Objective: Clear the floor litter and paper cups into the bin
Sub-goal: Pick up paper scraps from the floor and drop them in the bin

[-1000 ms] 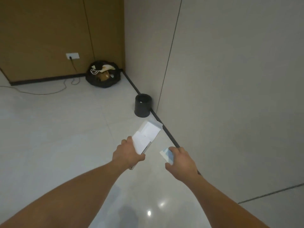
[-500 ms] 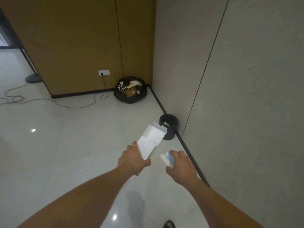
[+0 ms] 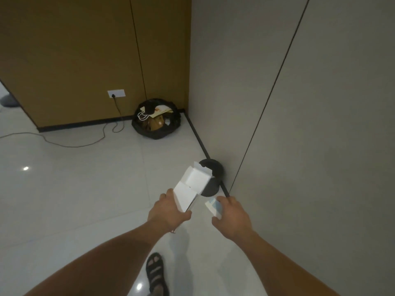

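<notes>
Open white cardboard box (image 3: pixel 193 185): light, crushable; your left grip (image 3: pixel 168 212) clasps its closed lower end, likely the stiffest hold. Small white-and-blue paper packet (image 3: pixel 212 207): flimsy; your right grip (image 3: pixel 233 218) pinches it

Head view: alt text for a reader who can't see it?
A person's left hand holds an opened white box and the right hand a small white-and-blue item, both near a small black bin beside the wall.

No text or number is legible. The white box (image 3: pixel 193 189) at centre looks blank; the small blue-and-white pack (image 3: pixel 213 207) is too blurred.
</notes>
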A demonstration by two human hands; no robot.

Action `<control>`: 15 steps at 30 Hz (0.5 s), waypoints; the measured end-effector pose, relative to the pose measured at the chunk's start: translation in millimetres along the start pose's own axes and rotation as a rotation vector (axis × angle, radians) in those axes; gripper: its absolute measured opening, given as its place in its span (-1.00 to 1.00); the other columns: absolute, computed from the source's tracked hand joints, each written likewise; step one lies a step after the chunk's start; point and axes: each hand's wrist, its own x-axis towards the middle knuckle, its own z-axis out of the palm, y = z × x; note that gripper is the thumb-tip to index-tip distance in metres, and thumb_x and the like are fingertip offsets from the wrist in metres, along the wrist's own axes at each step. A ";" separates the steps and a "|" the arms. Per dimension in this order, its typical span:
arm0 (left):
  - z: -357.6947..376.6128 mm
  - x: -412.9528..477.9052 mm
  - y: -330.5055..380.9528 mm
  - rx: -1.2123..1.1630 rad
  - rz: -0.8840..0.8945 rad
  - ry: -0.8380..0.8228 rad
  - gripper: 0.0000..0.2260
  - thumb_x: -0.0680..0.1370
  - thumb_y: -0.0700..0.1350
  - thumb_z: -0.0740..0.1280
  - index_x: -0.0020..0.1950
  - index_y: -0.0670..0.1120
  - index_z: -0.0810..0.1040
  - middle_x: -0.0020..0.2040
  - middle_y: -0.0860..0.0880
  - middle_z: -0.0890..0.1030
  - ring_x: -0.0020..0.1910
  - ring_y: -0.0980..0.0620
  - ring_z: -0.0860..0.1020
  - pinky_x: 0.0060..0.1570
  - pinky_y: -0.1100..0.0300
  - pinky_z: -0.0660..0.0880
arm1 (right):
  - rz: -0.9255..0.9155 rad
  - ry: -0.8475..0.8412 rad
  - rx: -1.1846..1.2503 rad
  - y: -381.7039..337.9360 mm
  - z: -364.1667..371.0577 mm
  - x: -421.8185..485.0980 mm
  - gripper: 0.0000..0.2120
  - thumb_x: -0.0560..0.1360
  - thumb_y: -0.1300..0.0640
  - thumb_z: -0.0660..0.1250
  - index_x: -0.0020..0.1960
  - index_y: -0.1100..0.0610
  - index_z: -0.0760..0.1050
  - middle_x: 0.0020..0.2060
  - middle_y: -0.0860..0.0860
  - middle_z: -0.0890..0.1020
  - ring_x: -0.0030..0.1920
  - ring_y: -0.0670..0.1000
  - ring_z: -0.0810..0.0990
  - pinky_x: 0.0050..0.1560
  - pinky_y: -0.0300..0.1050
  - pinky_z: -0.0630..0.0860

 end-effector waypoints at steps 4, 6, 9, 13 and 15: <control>-2.8 90.5 5.5 -0.046 0.022 -0.032 -0.27 0.29 0.26 0.43 0.32 0.00 0.24 0.14 -0.03 0.45 0.10 -0.07 0.50 0.04 0.06 0.50 | 0.055 -0.020 -0.012 -0.2 -1.7 75.4 -0.39 0.48 -0.09 0.30 0.48 -0.03 0.23 0.30 0.02 0.37 0.30 0.06 0.36 0.18 -0.12 0.40; -13.2 142.4 11.4 -0.099 0.035 -0.036 -0.29 0.29 0.24 0.45 0.30 -0.01 0.27 0.16 -0.05 0.46 0.12 -0.09 0.50 0.05 0.07 0.49 | 0.083 -0.018 -0.006 -4.5 -6.2 114.9 -0.39 0.49 -0.07 0.30 0.48 -0.02 0.22 0.30 0.02 0.37 0.30 0.06 0.37 0.17 -0.14 0.40; -33.3 213.0 24.4 -0.176 0.044 -0.044 -0.29 0.29 0.23 0.48 0.30 0.00 0.29 0.17 -0.04 0.46 0.12 -0.10 0.51 0.01 0.11 0.47 | 0.131 -0.008 -0.004 -14.2 -17.5 169.6 -0.39 0.48 -0.07 0.31 0.49 -0.02 0.22 0.30 0.03 0.38 0.30 0.06 0.37 0.18 -0.12 0.42; -50.5 294.9 43.9 -0.169 0.099 -0.064 -0.29 0.31 0.22 0.48 0.31 0.01 0.26 0.17 -0.04 0.44 0.07 -0.06 0.48 -0.07 0.13 0.42 | 0.185 0.021 0.035 -25.5 -28.3 233.4 -0.39 0.47 -0.07 0.33 0.48 -0.03 0.23 0.30 0.02 0.39 0.31 0.06 0.38 0.19 -0.12 0.41; -50.7 329.3 55.1 -0.163 0.092 -0.108 -0.29 0.32 0.21 0.48 0.33 0.01 0.24 0.18 -0.05 0.43 0.10 -0.07 0.47 0.00 0.07 0.47 | 0.210 0.015 0.067 -24.1 -31.0 258.5 -0.37 0.48 -0.07 0.33 0.49 -0.02 0.23 0.31 0.02 0.39 0.32 0.06 0.37 0.21 -0.12 0.40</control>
